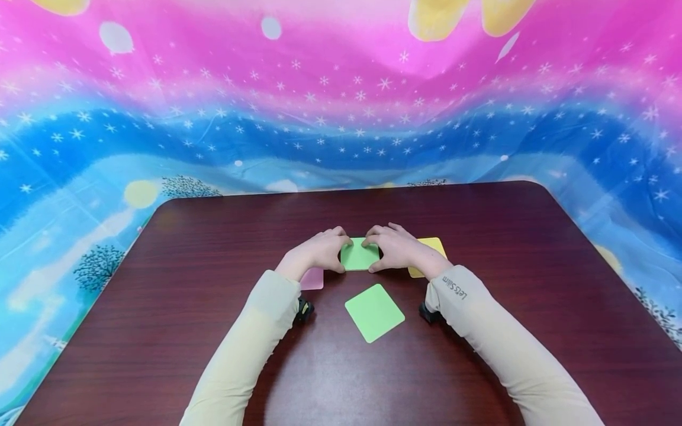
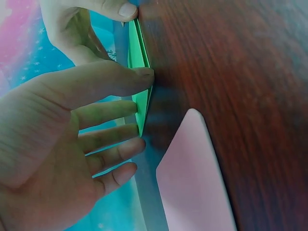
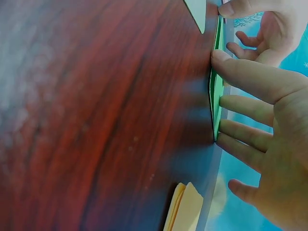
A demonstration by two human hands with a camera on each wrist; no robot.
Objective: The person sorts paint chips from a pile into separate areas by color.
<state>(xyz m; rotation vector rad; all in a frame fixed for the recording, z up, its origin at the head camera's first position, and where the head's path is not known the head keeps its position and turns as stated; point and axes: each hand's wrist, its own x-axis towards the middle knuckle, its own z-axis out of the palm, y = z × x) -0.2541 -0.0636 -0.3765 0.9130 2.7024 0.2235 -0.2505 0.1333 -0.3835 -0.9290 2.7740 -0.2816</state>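
Several square green cards (image 1: pixel 360 255) lie in a thin stack on the table, between the two hands. My left hand (image 1: pixel 322 249) holds the stack's left side, thumb at the near edge and fingertips along the side and far edge. From the opposite side my right hand (image 1: pixel 396 248) holds it the same way. In the left wrist view, slight gaps show between the green cards (image 2: pixel 140 53). One separate green card (image 1: pixel 375 313) lies turned at an angle nearer the body.
Partly under the left wrist is a pink card (image 1: pixel 313 279). Yellow cards (image 1: pixel 434 246) lie beyond the right wrist, stacked in the right wrist view. The dark wood table (image 1: pixel 160 331) has a printed cloth (image 1: pixel 341 106) hanging behind it.
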